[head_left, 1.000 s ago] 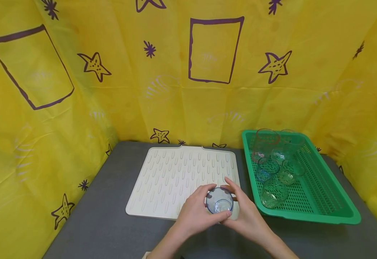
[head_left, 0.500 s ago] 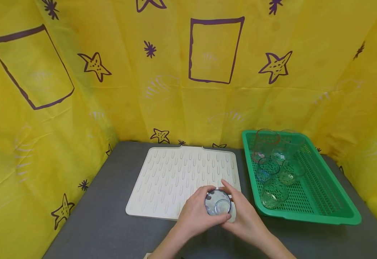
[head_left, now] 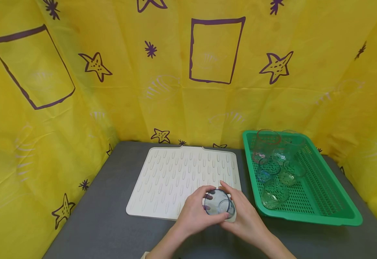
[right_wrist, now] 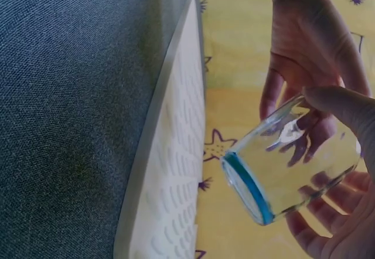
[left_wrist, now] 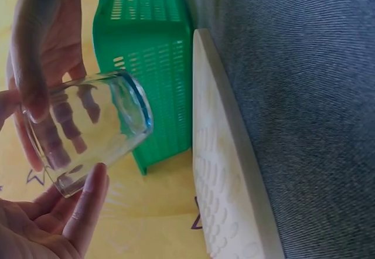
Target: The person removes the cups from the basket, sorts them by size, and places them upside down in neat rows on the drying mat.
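Observation:
Between both hands, a clear drinking glass with a bluish tint [head_left: 215,202] hangs over the near right corner of a white ridged drying mat [head_left: 182,176]. My left hand [head_left: 196,211] grips its left side, thumb across the near side. From the right, my right hand [head_left: 245,217] holds it with curled fingers and thumb. Its thick blue-tinted base [right_wrist: 249,188] is lowest in the right wrist view, tilted toward the table. Through the clear wall in the left wrist view, fingers of the right hand [left_wrist: 50,48] show behind the glass [left_wrist: 94,130].
A green plastic basket [head_left: 321,217] stands right of the mat. Several glasses are in its left half, among them a red-rimmed glass [head_left: 267,144] and a blue glass [head_left: 267,171]. The grey table [head_left: 110,201] is bordered by a yellow patterned curtain [head_left: 136,108].
The glass has shifted slightly left and tilted between the hands, its base now showing more to the right. Both hands have moved a little with it. The basket and mat stay put.

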The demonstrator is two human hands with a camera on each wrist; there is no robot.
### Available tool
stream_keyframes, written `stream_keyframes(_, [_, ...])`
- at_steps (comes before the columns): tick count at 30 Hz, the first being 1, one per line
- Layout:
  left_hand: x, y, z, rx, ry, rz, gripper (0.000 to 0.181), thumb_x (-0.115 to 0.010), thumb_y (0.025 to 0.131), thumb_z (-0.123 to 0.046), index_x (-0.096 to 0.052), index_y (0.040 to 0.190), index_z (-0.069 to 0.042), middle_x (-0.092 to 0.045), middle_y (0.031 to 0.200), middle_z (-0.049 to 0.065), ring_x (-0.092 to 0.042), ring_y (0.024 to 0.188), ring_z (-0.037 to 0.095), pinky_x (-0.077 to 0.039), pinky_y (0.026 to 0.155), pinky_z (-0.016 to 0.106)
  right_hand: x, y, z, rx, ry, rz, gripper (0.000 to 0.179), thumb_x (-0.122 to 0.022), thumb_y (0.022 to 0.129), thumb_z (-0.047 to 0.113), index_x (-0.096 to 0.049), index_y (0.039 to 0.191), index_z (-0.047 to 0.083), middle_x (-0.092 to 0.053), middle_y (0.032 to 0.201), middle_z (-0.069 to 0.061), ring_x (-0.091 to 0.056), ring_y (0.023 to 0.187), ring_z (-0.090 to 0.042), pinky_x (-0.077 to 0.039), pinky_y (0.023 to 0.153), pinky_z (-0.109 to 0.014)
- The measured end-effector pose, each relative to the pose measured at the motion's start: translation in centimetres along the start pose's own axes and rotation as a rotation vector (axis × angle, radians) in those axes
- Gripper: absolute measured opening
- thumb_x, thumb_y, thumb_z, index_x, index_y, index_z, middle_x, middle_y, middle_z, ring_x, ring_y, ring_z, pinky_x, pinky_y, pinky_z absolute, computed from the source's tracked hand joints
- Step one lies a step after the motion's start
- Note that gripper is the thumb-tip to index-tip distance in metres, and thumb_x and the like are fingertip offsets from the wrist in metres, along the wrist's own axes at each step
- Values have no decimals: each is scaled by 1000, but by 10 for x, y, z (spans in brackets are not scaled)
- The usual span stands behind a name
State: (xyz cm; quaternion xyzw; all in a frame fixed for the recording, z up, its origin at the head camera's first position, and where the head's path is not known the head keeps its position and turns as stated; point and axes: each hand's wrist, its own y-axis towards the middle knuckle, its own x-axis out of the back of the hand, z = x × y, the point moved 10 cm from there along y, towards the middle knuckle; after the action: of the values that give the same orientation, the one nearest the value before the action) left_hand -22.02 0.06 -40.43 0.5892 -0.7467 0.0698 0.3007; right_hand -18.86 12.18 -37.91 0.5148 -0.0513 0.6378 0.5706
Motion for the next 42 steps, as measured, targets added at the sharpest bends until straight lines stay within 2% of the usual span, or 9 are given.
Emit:
stream_keyframes(7, [-4,0,11,68,-303,46,63,-84,74,-36,-56,127,-16,-62,117,0,-62,103,22,-55,76,26,0,-4,-13,-113,100,17,102,-92,64,25,-37,149,25,-54,134,5,-51,118,-13,-51,87,-42])
stream_keyframes(14, [-3,-2,19,101,-458,57,55,-81,80,-25,-57,128,-16,-62,120,5,-63,106,22,-55,79,28,1,-9,-24,-161,179,10,97,-92,66,25,-39,147,30,-55,133,10,-54,116,-16,-51,86,-37])
stream_keyframes(19, [-5,-4,23,126,-598,83,53,-76,84,-18,-54,131,-9,-60,125,14,-61,110,28,-55,79,28,-2,-11,-32,-221,247,29,92,-90,68,32,-41,145,31,-56,133,9,-53,115,-11,-50,85,-37])
stream_keyframes(25, [-8,-5,26,165,-755,114,53,-69,89,-16,-48,135,-1,-56,130,17,-57,117,30,-54,85,30,-3,-13,-36,-253,298,27,87,-90,69,31,-45,143,24,-56,134,9,-54,116,-13,-51,85,-38])
stream_keyframes(33, [-8,-9,33,245,-808,101,52,-65,91,-18,-46,137,-1,-54,133,15,-58,116,25,-54,85,34,-5,-15,-39,-262,354,12,82,-88,72,26,-46,143,26,-56,133,7,-53,117,-19,-53,84,-36])
stream_keyframes(42, [-11,-12,37,286,-848,106,53,-63,92,-21,-45,138,-1,-49,136,21,-58,113,24,-55,84,34,-5,-16,-36,-238,459,-3,70,-85,76,19,-51,137,24,-55,134,3,-53,114,-13,-54,84,-33])
